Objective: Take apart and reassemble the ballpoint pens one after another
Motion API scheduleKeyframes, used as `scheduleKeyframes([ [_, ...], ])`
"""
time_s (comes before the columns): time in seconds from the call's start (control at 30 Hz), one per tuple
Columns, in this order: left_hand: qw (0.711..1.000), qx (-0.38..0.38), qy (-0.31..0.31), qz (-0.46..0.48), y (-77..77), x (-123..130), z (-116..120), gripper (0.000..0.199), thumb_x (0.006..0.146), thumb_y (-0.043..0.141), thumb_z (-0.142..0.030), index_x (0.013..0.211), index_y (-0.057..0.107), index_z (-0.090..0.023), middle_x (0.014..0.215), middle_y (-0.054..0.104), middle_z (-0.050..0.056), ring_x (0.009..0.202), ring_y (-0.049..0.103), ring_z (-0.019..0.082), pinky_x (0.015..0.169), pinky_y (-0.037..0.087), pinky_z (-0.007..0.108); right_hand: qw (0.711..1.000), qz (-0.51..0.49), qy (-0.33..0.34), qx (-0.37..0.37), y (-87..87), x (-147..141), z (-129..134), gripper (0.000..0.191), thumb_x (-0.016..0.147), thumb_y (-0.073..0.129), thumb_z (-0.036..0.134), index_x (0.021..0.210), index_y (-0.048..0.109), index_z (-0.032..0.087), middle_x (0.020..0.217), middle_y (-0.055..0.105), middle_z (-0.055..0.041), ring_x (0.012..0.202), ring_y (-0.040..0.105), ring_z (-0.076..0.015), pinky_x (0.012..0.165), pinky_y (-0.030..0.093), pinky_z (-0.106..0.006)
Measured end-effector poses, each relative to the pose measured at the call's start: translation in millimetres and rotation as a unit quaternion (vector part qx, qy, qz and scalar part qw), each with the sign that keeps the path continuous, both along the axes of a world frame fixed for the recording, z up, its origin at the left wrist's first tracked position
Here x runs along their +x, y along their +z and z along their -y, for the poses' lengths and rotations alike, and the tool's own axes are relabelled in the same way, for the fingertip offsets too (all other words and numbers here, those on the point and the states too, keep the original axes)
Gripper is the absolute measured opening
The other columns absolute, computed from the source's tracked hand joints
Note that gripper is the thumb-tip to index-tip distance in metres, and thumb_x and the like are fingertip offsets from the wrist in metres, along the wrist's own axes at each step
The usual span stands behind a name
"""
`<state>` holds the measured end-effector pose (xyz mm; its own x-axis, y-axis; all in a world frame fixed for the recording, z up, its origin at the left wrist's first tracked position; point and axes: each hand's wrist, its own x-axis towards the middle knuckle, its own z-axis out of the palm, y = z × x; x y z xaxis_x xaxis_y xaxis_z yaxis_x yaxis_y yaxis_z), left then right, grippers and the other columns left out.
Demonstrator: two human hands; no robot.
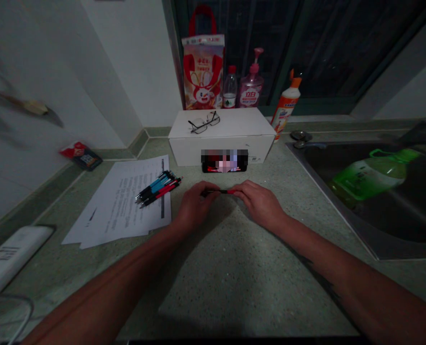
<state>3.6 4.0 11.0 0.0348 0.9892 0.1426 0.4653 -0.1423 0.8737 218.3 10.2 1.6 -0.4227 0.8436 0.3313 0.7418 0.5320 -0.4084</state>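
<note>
The left hand (195, 203) and right hand (259, 200) pinched a red-and-black pen (225, 191) between them, partly hiding it; the counter (222, 278) stretched on their near side, the sink rim (339, 206) well to their right.

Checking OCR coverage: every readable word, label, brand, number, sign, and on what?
"立白": pink pump bottle.
Too small or blurred: papers, bag, white box, red-capped bottle, orange-capped bottle, green jug, red-and-black packet, white device.
Phone screen: pixelated, unreadable.
</note>
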Motion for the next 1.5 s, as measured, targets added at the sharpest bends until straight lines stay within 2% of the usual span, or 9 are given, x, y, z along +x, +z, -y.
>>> scheduleKeyframes([
  [0.1,1.0,-0.009,-0.016,0.002,-1.3,-0.3,-0.4,0.012,0.096,0.062,-0.025,0.09,0.072,-0.022,0.085,0.078,0.003,0.083,0.072,0.02,0.083,0.056,0.035,1.0,0.007,0.003,0.0,0.0,0.2,-0.5,0.028,0.108,0.048,0.031,0.114,0.074,0.023,0.104,0.075,-0.0072,0.099,0.071,-0.0242,0.082,0.054,-0.036],
  [0.33,1.0,0.01,-0.016,-0.014,-3.8,-1.6,-1.3,0.009,0.092,0.066,-0.021,0.091,0.075,-0.021,0.093,0.078,0.004,0.09,0.072,0.021,0.089,0.056,0.037,1.0,0.008,0.011,-0.004,-0.3,1.3,-0.4,0.031,0.109,0.046,0.033,0.114,0.074,0.022,0.103,0.074,-0.008,0.096,0.07,-0.0238,0.08,0.053,-0.036],
  [0.5,0.995,0.066,-0.016,-0.074,-5.0,-3.8,-0.5,0.009,0.088,0.069,-0.02,0.088,0.077,-0.025,0.093,0.077,0.004,0.092,0.07,0.023,0.091,0.055,0.042,0.999,-0.029,0.017,-0.025,1.1,1.5,-0.7,0.029,0.107,0.048,0.03,0.112,0.076,0.023,0.101,0.076,-0.0068,0.093,0.071,-0.0213,0.08,0.052,-0.034],
  [0.67,0.995,0.072,-0.003,-0.064,-6.7,-2.9,0.0,0.007,0.088,0.07,-0.023,0.09,0.076,-0.024,0.093,0.077,0.005,0.09,0.07,0.024,0.09,0.056,0.043,0.988,-0.136,-0.019,-0.063,4.8,1.7,-3.2,0.022,0.1,0.06,0.035,0.1,0.08,0.025,0.098,0.079,-0.0055,0.091,0.073,-0.0227,0.083,0.054,-0.038],
  [0.8,0.997,0.06,0.004,-0.044,-3.9,-1.1,2.1,0.006,0.091,0.067,-0.023,0.092,0.073,-0.022,0.093,0.077,0.005,0.089,0.07,0.022,0.088,0.056,0.04,0.933,-0.316,-0.099,-0.143,5.5,3.7,-9.8,0.031,0.084,0.076,0.051,0.093,0.078,0.021,0.074,0.076,-0.0044,0.065,0.068,-0.0197,0.063,0.055,-0.035],
  [0.93,0.998,0.041,-0.03,-0.027,-1.7,2.5,6.0,0.005,0.089,0.069,-0.02,0.093,0.071,-0.022,0.092,0.077,0.004,0.087,0.07,0.021,0.086,0.057,0.037,0.866,-0.452,-0.091,-0.194,5.5,2.2,-13.4,0.05,0.076,0.082,0.052,0.112,0.075,0.018,0.07,0.073,-0.0031,0.063,0.07,-0.0198,0.057,0.056,-0.033],
  [1.07,0.996,0.018,-0.085,-0.018,-5.4,6.3,9.2,0.008,0.087,0.071,-0.021,0.094,0.069,-0.021,0.091,0.076,0.003,0.084,0.07,0.019,0.081,0.057,0.034,0.835,-0.496,-0.079,-0.225,4.9,-2.6,-9.7,0.068,0.08,0.08,0.051,0.138,0.065,0.019,0.087,0.078,-0.0075,0.073,0.075,-0.0219,0.063,0.06,-0.037],
  [1.3,0.994,0.036,-0.098,-0.012,-15.2,5.5,8.9,0.009,0.089,0.067,-0.024,0.097,0.068,-0.021,0.093,0.075,0.004,0.085,0.07,0.02,0.081,0.056,0.035,0.838,-0.488,-0.073,-0.232,0.9,-3.1,-8.9,0.071,0.085,0.075,0.049,0.149,0.06,0.02,0.09,0.079,-0.0079,0.065,0.071,-0.0183,0.061,0.06,-0.036],
  [1.5,0.995,0.027,-0.097,-0.018,-9.2,7.0,10.9,0.009,0.087,0.069,-0.022,0.096,0.067,-0.021,0.092,0.076,0.005,0.083,0.07,0.02,0.079,0.056,0.035,0.845,-0.476,-0.064,-0.235,1.5,-3.6,-8.8,0.074,0.086,0.074,0.051,0.151,0.057,0.02,0.089,0.078,-0.0074,0.063,0.069,-0.0177,0.06,0.06,-0.036],
])
